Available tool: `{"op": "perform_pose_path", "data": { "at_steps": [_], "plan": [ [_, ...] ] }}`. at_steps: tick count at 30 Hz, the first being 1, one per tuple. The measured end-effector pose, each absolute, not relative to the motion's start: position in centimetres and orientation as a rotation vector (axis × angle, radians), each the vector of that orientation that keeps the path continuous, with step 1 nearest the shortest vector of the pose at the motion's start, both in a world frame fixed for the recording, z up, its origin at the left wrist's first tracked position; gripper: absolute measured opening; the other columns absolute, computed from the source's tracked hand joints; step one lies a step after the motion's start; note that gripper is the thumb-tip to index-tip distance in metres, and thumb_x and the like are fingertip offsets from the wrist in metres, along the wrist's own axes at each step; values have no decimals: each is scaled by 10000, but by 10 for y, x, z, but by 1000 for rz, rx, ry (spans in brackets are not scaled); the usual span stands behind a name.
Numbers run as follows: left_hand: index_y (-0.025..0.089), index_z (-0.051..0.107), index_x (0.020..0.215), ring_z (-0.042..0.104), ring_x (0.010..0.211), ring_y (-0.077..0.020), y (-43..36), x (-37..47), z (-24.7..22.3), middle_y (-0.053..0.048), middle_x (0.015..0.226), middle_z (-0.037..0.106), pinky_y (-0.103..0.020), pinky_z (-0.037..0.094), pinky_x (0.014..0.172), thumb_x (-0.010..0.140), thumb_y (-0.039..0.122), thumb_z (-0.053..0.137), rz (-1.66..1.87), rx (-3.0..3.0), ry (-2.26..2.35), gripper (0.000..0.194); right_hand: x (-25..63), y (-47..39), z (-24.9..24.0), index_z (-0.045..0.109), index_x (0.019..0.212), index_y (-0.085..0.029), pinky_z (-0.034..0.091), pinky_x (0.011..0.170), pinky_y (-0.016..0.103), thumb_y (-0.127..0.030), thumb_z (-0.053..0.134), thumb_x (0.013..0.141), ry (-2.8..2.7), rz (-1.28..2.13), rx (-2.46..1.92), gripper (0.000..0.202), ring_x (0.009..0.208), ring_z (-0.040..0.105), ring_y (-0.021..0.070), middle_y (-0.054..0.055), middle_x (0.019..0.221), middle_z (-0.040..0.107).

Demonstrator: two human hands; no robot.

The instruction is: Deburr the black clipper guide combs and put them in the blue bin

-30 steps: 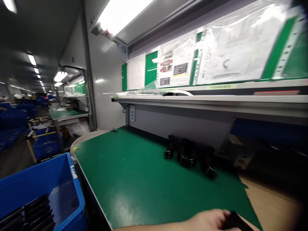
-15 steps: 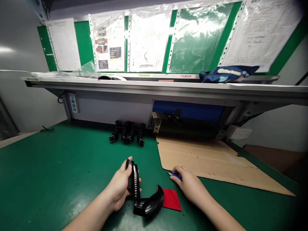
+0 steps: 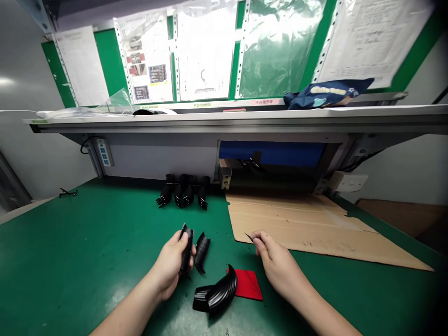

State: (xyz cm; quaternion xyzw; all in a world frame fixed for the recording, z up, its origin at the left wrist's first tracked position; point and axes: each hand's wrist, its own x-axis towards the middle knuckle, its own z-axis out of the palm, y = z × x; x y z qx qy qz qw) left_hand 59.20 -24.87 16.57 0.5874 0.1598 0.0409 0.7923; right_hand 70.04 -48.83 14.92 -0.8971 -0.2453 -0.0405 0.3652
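My left hand (image 3: 171, 263) is closed around a black curved plastic part (image 3: 187, 249), thumb on its face. Just right of the fingers is a second black ribbed piece (image 3: 202, 253); whether the fingertips touch it I cannot tell. My right hand (image 3: 275, 254) pinches a small pointed tool (image 3: 248, 237), its dark tip aimed left; the fingers hide its handle, which showed blue a moment ago. Between the hands, two curved glossy black parts (image 3: 222, 291) lie together, overlapping a red square pad (image 3: 249, 284) on the green table.
Several black parts (image 3: 184, 190) stand in a row at the back of the green mat (image 3: 105, 242). Flat cardboard (image 3: 297, 228) covers the right side, in front of a blue-flapped opening (image 3: 273, 154). A shelf (image 3: 210, 122) crosses above. A small black item (image 3: 67, 192) lies far left.
The black ribbed piece has come away from the part in my left hand and now shows separately to its right. My right hand has risen slightly, and its tool has turned, hiding the blue handle.
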Motion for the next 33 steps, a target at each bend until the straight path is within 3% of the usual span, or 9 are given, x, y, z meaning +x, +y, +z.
{"op": "perform_pose_path", "data": {
  "at_steps": [3,9,12,15,18,33],
  "plan": [
    [160,497,870,393,470,-51,-252,586,171,22,655,541,-169,309,488,881,462,544,-5,1411,206,305,683,-483,159,464,935,-236,393,634,289,-486,208,1013,-714,-69,-2226,365,652,512,181,-5,707,508],
    [151,526,910,372,390,-73,-258,572,177,21,511,512,-160,275,384,873,485,530,-364,1534,-9,336,650,-474,176,486,1003,-237,380,656,273,-357,194,1045,-1208,-88,-2069,318,709,511,150,2,840,570],
    [159,527,884,353,363,-66,-260,567,181,29,500,491,-155,285,363,898,488,478,-480,1532,-89,333,643,-470,177,496,1064,-233,349,632,302,-464,247,1030,-1426,-235,-2191,341,692,498,180,10,814,564],
    [160,539,875,341,355,-61,-260,564,184,34,495,473,-146,279,351,904,482,470,-545,1529,-105,331,641,-466,174,512,889,-210,303,587,305,-613,350,961,-1469,-362,-2347,440,636,478,196,8,734,538],
    [161,545,894,325,351,-59,-261,562,187,39,493,466,-142,271,340,903,484,467,-568,1554,-71,332,641,-463,170,456,747,-204,262,563,299,-619,328,963,-1469,-441,-2423,485,565,451,185,-6,656,503],
    [175,562,952,335,387,-80,-256,556,190,36,511,442,-152,283,347,904,460,434,-676,1624,-22,316,638,-457,162,467,715,-207,203,578,318,-612,233,983,-1539,-541,-2502,539,558,452,194,10,649,506]
  ]
}}
